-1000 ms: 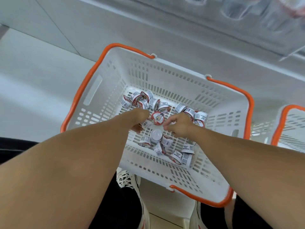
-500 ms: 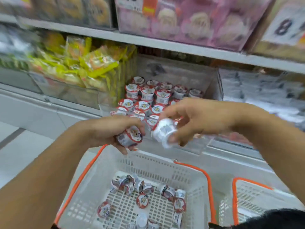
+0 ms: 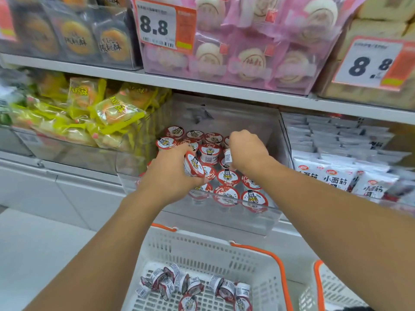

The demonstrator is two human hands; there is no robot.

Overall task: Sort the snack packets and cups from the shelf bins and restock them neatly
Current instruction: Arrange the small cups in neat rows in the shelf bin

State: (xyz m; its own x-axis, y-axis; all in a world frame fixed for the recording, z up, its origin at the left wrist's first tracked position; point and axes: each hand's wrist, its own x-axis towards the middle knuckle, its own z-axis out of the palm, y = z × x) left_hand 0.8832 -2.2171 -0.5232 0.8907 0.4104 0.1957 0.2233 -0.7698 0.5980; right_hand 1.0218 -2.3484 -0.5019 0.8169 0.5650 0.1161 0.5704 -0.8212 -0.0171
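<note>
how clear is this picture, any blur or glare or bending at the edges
Head view: the cups in the clear bin are fairly sharp; the white packets at right and the yellow packets at left smear with motion blur; shelf edge slopes, wide-angle; bin walls carry faint reflections.

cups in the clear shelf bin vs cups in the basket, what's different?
1. Pose: the cups in the clear bin stand upright with lids facing up; the cups in the white basket lie tipped on their sides.
2. Order: the bin cups sit in rough rows; the basket cups are a loose jumble.
3. Height: the bin cups sit on the shelf; the basket cups lie below it.
Shared: same small cups with red-and-white lids.
</note>
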